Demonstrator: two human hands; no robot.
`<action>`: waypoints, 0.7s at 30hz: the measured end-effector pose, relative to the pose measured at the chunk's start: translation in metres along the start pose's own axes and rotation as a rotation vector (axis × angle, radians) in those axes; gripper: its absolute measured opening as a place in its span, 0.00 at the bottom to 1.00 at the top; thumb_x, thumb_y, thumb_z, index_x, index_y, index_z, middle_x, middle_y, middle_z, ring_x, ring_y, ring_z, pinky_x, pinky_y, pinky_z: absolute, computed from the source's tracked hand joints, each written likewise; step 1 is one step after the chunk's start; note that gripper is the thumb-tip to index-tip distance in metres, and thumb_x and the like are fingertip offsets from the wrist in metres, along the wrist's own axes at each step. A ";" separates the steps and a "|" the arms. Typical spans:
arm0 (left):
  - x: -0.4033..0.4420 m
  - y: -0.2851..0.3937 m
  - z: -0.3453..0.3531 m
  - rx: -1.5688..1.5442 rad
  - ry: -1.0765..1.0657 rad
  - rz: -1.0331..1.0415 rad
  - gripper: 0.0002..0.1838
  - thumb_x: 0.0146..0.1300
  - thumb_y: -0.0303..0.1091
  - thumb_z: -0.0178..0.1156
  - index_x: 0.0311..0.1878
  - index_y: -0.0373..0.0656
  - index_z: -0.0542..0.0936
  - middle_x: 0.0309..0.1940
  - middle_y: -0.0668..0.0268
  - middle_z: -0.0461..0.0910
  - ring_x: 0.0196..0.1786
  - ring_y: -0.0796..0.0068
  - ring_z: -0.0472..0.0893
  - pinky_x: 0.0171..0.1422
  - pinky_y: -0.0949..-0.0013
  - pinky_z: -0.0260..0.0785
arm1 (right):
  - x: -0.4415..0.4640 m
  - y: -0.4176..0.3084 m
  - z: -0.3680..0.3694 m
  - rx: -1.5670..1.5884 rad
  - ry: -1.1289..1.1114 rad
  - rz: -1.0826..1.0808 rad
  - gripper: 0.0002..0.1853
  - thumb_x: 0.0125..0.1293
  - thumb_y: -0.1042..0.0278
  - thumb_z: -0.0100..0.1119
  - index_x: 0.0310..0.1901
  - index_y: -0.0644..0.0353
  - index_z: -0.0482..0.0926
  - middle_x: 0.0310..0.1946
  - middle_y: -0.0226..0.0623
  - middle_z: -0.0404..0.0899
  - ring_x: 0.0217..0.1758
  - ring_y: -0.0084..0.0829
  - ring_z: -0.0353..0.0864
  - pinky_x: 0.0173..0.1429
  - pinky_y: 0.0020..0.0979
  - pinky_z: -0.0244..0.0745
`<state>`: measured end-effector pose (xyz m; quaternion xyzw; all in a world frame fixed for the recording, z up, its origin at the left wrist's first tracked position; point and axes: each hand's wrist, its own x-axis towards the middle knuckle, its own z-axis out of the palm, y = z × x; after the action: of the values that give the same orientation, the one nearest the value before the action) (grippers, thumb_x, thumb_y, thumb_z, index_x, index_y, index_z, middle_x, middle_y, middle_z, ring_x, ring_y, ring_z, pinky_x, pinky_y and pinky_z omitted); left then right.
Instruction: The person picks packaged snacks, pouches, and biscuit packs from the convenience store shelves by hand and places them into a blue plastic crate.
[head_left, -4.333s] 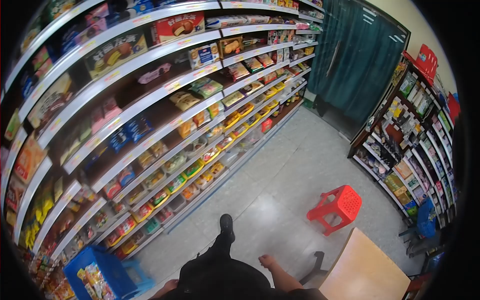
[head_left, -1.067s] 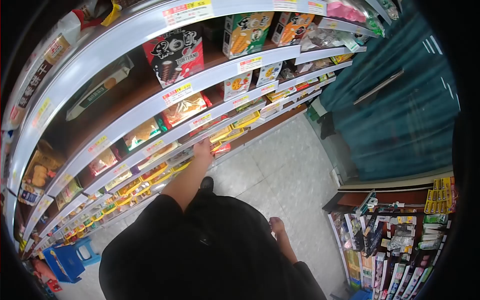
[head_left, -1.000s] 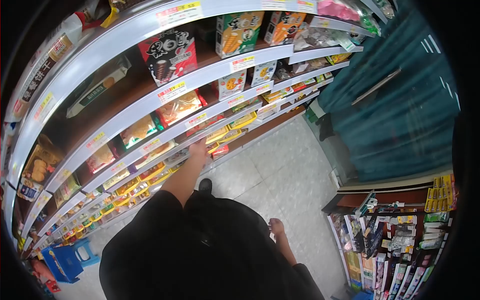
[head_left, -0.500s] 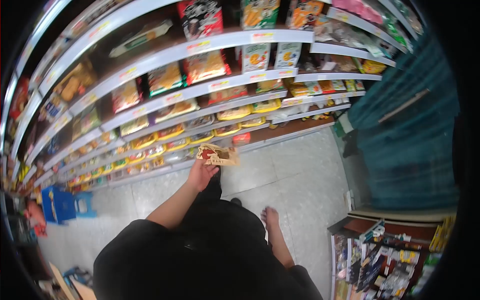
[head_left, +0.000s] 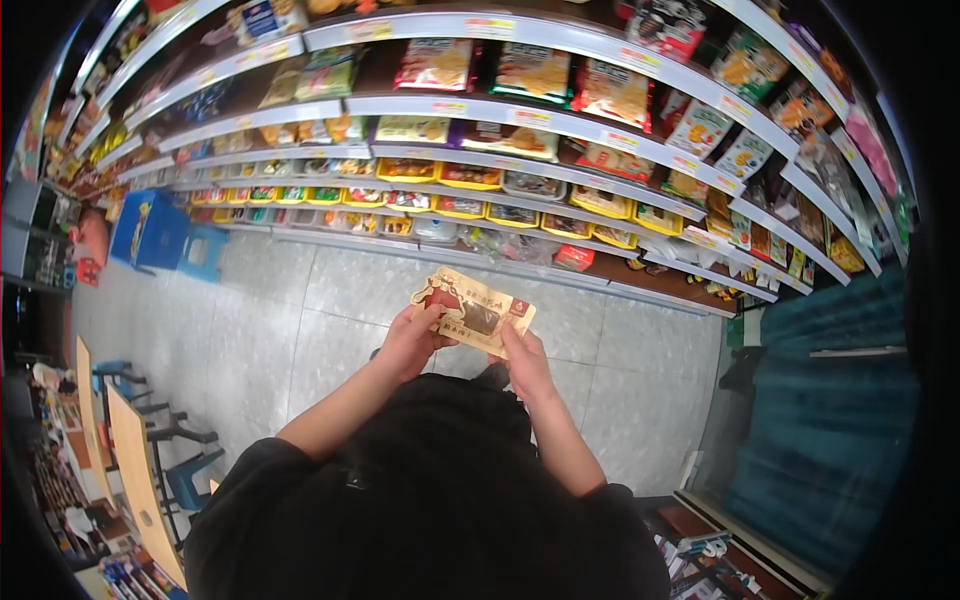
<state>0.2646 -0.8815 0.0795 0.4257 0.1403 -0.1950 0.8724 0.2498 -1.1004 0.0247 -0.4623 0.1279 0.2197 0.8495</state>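
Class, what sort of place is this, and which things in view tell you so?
Probably a grocery or snack shop: long shelves hold rows of packaged snacks, and price labels line the shelves' front edges.

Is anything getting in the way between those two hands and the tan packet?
No, nothing visible. The left hand and right hand touch the tan packet directly, one towards each end, thumbs on its printed face. Beyond it are the tiled floor and shelves.
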 end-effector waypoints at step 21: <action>-0.163 0.144 -0.304 0.057 0.011 0.103 0.16 0.75 0.44 0.56 0.55 0.45 0.80 0.46 0.72 0.83 0.44 0.83 0.80 0.39 0.75 0.74 | 0.020 0.165 0.328 -0.164 0.116 -0.094 0.17 0.79 0.60 0.51 0.56 0.66 0.77 0.52 0.37 0.82 0.54 0.29 0.82 0.59 0.32 0.77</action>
<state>0.1629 -0.5219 0.0638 0.4582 0.1174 -0.1516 0.8679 0.1909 -0.7401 0.0728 -0.5477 0.1368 0.1622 0.8093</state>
